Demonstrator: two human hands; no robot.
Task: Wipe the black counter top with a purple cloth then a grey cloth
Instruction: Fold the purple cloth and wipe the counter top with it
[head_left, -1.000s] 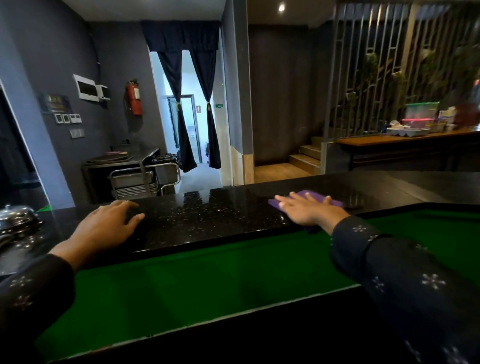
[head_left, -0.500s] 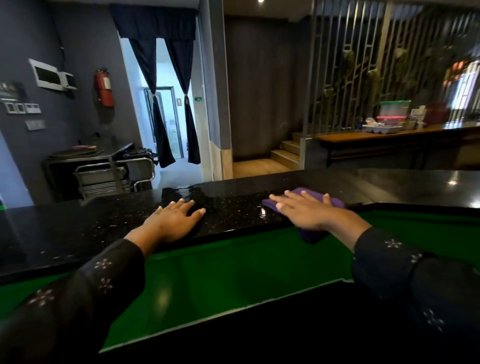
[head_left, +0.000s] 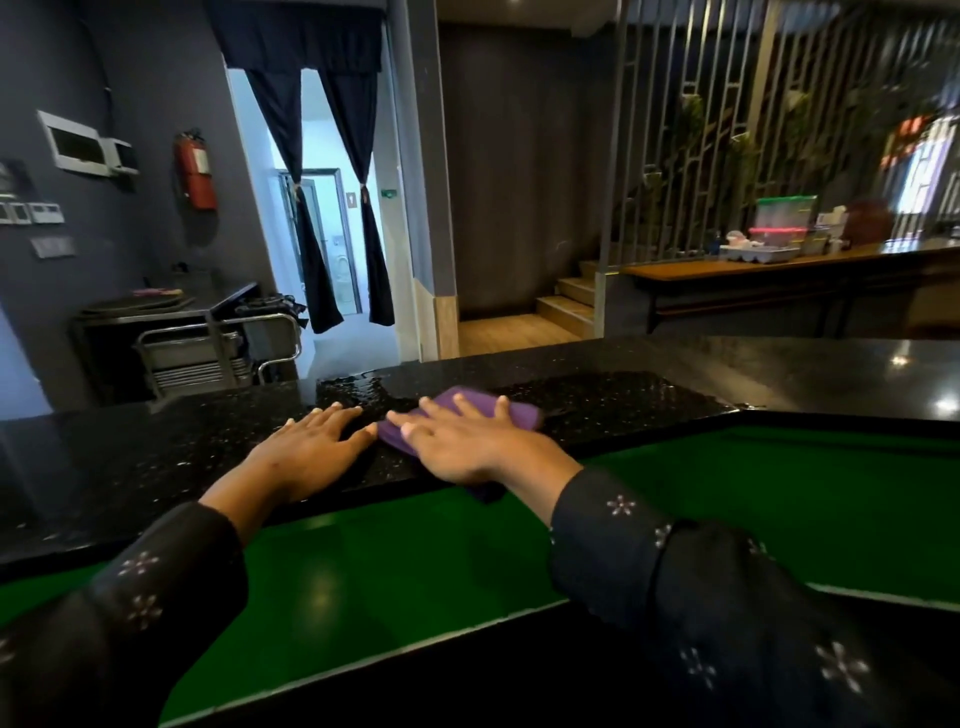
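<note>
The purple cloth (head_left: 511, 413) is pressed flat onto the black table (head_left: 623, 400) by the spread right hand (head_left: 467, 441). The left hand (head_left: 306, 449) is laid open, fingers spread, just beside it.

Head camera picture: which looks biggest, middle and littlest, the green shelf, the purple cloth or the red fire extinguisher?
As they look in the head view only:
1. Flat green shelf, by far the largest.
2. Folded purple cloth, partly hidden under the right hand.
3. Red fire extinguisher on the grey wall looks smallest, but it is much farther away, so its real size is unsure.
</note>
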